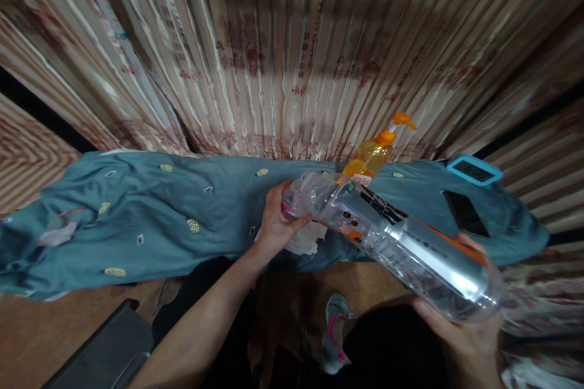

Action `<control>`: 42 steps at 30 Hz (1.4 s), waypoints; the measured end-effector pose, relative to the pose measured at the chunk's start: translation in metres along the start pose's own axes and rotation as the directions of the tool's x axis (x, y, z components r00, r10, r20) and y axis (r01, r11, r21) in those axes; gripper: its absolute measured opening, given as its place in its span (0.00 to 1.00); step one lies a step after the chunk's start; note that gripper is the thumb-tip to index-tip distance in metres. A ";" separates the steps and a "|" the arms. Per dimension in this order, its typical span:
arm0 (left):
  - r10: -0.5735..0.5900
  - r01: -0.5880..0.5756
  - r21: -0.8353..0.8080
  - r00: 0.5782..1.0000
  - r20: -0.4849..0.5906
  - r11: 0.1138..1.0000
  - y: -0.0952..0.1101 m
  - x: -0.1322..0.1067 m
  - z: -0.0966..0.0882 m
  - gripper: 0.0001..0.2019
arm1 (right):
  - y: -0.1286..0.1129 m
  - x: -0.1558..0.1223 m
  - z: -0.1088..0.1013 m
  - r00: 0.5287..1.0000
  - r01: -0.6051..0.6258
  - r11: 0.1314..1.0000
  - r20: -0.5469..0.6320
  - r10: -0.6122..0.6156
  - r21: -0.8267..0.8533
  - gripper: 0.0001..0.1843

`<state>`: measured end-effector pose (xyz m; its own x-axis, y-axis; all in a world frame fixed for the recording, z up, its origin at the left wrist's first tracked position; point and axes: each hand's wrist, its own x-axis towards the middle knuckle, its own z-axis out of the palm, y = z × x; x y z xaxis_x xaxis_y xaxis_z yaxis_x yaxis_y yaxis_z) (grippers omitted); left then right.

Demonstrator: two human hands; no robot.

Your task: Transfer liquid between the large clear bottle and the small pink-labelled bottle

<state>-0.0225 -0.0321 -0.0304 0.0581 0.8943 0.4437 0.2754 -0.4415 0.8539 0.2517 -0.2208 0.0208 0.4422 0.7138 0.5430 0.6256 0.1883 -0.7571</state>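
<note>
A large clear plastic bottle with a silver and orange label lies slanted across my two hands, above the cloth-covered table. My left hand is closed around its narrower, clear end, where something pink shows by the fingers. I cannot tell whether this end is a separate piece of plastic. Lower right, my right hand grips the wide end from below and behind, its fingers partly hidden by the bottle. Beneath my left hand lies a crumpled white tissue. Just behind the bottle stands an orange pump bottle, half full of yellow liquid.
A teal patterned cloth covers the narrow table. At its right are a blue-framed digital clock and a dark phone. Pleated curtains hang close behind. A dark grey object stands lower left, and a shoe shows below.
</note>
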 end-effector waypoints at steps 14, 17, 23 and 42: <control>-0.012 0.012 0.006 1.000 0.004 1.000 0.001 0.001 0.000 0.40 | 0.000 0.000 0.000 0.999 0.047 0.998 0.000 -0.047 -0.046 0.61; -0.005 0.005 0.001 1.000 0.003 1.000 0.000 0.000 0.000 0.39 | -0.001 0.000 0.001 0.999 0.038 0.999 0.008 -0.038 -0.012 0.63; 0.014 -0.014 0.000 1.000 0.001 1.000 -0.003 0.000 0.001 0.40 | -0.004 0.002 0.000 0.999 0.032 0.999 0.005 -0.032 0.006 0.63; -0.025 0.025 -0.006 1.000 0.003 1.000 0.000 0.002 0.000 0.41 | -0.008 0.002 0.000 0.993 0.115 0.993 0.027 -0.115 -0.015 0.62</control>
<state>-0.0227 -0.0306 -0.0299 0.0546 0.9051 0.4217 0.2708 -0.4199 0.8662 0.2476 -0.2209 0.0282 0.3495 0.7057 0.6163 0.6818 0.2596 -0.6839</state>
